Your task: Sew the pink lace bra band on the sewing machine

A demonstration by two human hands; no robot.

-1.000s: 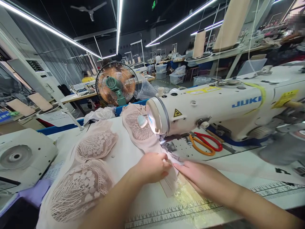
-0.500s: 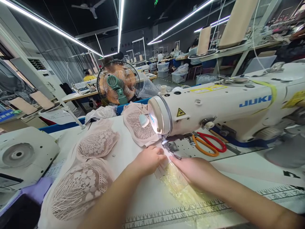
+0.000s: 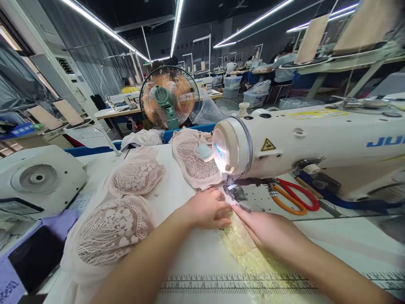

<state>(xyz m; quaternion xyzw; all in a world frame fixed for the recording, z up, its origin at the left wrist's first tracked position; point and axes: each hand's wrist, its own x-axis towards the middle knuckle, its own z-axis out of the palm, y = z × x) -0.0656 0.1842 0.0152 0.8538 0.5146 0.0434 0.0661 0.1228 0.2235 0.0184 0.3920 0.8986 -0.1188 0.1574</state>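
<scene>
My left hand [image 3: 207, 209] lies curled on the white table just left of the presser foot [image 3: 236, 194] of a white sewing machine [image 3: 303, 139], pressing down fabric. My right hand [image 3: 268, 230] lies flat to its right, fingertips at the foot, on a strip of pale yellow lace [image 3: 243, 245] that runs back toward me. A pink lace bra cup [image 3: 194, 162] lies behind the needle, joined to the piece under my hands. Both hands press the work flat; the needle itself is hidden by the machine head.
Pink lace bra cups [image 3: 126, 202] lie in a row at the left. Orange and red scissors [image 3: 294, 198] rest on the machine bed. A fan [image 3: 169, 101] stands behind. A grey machine part [image 3: 34, 181] and a dark phone [image 3: 34, 257] sit far left. A printed ruler [image 3: 237, 285] runs along the front edge.
Both hands have slid forward toward the presser foot, feeding the fabric and yellow lace under it. The view has shifted right and nearer to the machine head.
</scene>
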